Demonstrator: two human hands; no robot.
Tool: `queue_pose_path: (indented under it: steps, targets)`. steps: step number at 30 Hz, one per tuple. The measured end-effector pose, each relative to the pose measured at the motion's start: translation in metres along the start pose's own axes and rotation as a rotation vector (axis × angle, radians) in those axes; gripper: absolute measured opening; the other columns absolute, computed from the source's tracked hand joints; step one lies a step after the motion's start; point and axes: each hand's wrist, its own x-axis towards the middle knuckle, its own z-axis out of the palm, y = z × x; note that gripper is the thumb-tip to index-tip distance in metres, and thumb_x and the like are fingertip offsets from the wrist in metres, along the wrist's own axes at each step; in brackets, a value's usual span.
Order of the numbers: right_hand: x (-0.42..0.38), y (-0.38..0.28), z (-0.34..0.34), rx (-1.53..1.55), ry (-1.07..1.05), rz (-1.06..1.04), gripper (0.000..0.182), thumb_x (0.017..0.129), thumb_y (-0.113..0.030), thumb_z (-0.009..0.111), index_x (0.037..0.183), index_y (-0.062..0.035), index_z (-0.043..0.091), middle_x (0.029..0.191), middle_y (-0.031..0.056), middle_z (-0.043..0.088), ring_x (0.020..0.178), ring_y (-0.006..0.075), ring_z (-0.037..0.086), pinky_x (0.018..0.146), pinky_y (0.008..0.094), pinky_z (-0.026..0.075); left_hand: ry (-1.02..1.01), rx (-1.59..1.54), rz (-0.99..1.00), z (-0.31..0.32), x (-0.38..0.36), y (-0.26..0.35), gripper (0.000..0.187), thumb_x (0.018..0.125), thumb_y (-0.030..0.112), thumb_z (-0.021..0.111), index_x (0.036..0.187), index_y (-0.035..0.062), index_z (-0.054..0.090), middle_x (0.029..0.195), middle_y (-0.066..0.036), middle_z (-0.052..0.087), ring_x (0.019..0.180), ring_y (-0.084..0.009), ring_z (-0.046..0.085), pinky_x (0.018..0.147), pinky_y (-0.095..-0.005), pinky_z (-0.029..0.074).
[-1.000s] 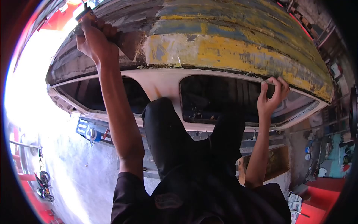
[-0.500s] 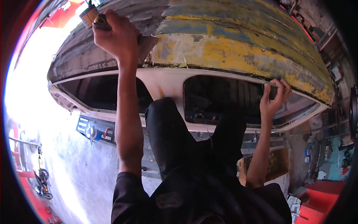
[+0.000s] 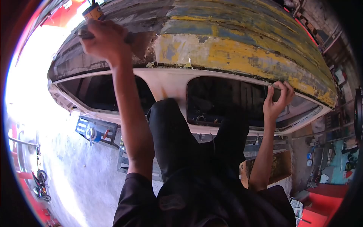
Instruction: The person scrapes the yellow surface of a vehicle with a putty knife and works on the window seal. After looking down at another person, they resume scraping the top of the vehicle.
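My left hand [image 3: 104, 42] is closed around the dark handle [image 3: 85, 34] of a scraper, over the bare grey-brown part of a vehicle roof [image 3: 227, 49]. The hand hides much of the tool, and its blade is hard to make out. Patchy yellow and blue-grey paint covers the rest of the roof, with loose flakes [image 3: 188, 65] along its lower edge. On the right, the curled fingers of my right hand [image 3: 279, 99] hold the roof edge above a side window. A can [image 3: 93, 12] with a yellow-and-dark label stands on the roof just beyond my left hand.
Below the roof runs the pale body side, with dark windows [image 3: 227, 100] in front of my knees. On the concrete floor [image 3: 87, 178] is a dark slatted stand [image 3: 109, 134] with a blue roll-like item [image 3: 96, 135]. A motorcycle [image 3: 41, 185] is far left; red panels [image 3: 321, 200] lie right.
My left hand has moved left with the scraper, away from the painted boundary, and the blade shows less than before. My right hand stays in place on the roof edge.
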Motion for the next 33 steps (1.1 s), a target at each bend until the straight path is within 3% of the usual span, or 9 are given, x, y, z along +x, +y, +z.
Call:
queue_pose_path:
  steps: [2,5,11,12,15,19,24,27,33]
  targets:
    - [-0.002,0.0,-0.001,-0.007,-0.008,0.007,0.022,0.096,-0.028,0.074,0.105,-0.0094,0.065,0.115,0.0099,0.053,0.115,0.0325,0.05,0.1,0.0491,0.034,0.085,0.111,0.019,0.012,-0.019,-0.022,0.026,0.098,0.016,0.053,0.077,0.0016,0.05,0.059,-0.005,0.054,0.043,-0.0137,0.048,0.037,-0.0313,0.04]
    - [-0.001,0.001,-0.003,-0.02,-0.014,0.003,0.022,0.097,-0.028,0.074,0.105,-0.0096,0.065,0.115,0.0098,0.052,0.115,0.0325,0.049,0.1,0.0487,0.034,-0.011,0.12,0.09,0.003,-0.01,-0.018,0.026,0.099,0.017,0.052,0.077,0.0017,0.048,0.057,-0.004,0.052,0.042,-0.015,0.048,0.036,-0.0314,0.04]
    - [-0.003,0.0,-0.002,-0.007,-0.006,0.008,0.021,0.097,-0.028,0.074,0.105,-0.0103,0.066,0.115,0.0099,0.052,0.116,0.0325,0.049,0.101,0.0491,0.033,0.037,0.036,-0.035,0.004,-0.026,-0.026,0.03,0.098,0.021,0.059,0.077,0.0023,0.049,0.057,-0.005,0.054,0.041,-0.0153,0.05,0.036,-0.0318,0.041]
    - [-0.003,0.0,-0.001,-0.004,-0.008,0.004,0.021,0.097,-0.028,0.074,0.105,-0.0102,0.066,0.115,0.0099,0.052,0.116,0.0325,0.049,0.101,0.0491,0.033,-0.049,0.022,-0.138,0.009,-0.04,-0.025,0.028,0.102,0.022,0.052,0.08,0.0042,0.049,0.057,-0.004,0.051,0.041,-0.0143,0.046,0.035,-0.032,0.038]
    - [0.001,-0.001,-0.002,-0.017,-0.013,0.0,0.021,0.097,-0.028,0.074,0.105,-0.0098,0.065,0.115,0.0099,0.052,0.116,0.0326,0.049,0.101,0.0492,0.033,0.024,0.089,0.058,0.008,-0.02,-0.014,0.027,0.102,0.021,0.052,0.082,0.0039,0.048,0.057,-0.005,0.051,0.041,-0.0143,0.046,0.034,-0.0322,0.037]
    - [0.0,0.001,-0.002,-0.022,-0.009,-0.005,0.023,0.097,-0.028,0.074,0.105,-0.0091,0.065,0.115,0.0099,0.052,0.116,0.0326,0.05,0.102,0.0497,0.033,0.052,-0.002,0.055,-0.004,-0.001,-0.016,0.023,0.098,0.021,0.061,0.091,0.0,0.056,0.06,-0.005,0.054,0.044,-0.0135,0.051,0.038,-0.029,0.042]
    - [-0.002,0.002,-0.003,-0.005,-0.009,-0.007,0.023,0.097,-0.028,0.074,0.105,-0.0088,0.065,0.115,0.0102,0.054,0.116,0.0327,0.051,0.102,0.0502,0.033,0.003,0.008,0.007,-0.008,-0.009,-0.008,0.021,0.097,0.016,0.063,0.089,-0.0004,0.053,0.059,-0.005,0.055,0.043,-0.0136,0.052,0.037,-0.029,0.042]
    - [0.001,0.001,-0.001,-0.019,-0.006,-0.013,0.022,0.097,-0.027,0.074,0.105,-0.0087,0.065,0.115,0.0103,0.054,0.115,0.033,0.051,0.101,0.0501,0.034,0.021,-0.226,-0.071,-0.011,0.0,-0.013,0.021,0.097,0.015,0.062,0.086,0.0005,0.051,0.057,-0.005,0.054,0.04,-0.0137,0.05,0.035,-0.0293,0.041]
    - [0.001,-0.002,-0.002,-0.02,-0.012,-0.002,0.022,0.096,-0.026,0.075,0.105,-0.0093,0.065,0.115,0.0111,0.054,0.116,0.0338,0.051,0.101,0.0509,0.034,0.025,0.051,0.044,0.017,-0.031,0.0,0.029,0.101,0.021,0.055,0.078,0.0043,0.05,0.054,-0.005,0.049,0.038,-0.0138,0.042,0.034,-0.0312,0.034]
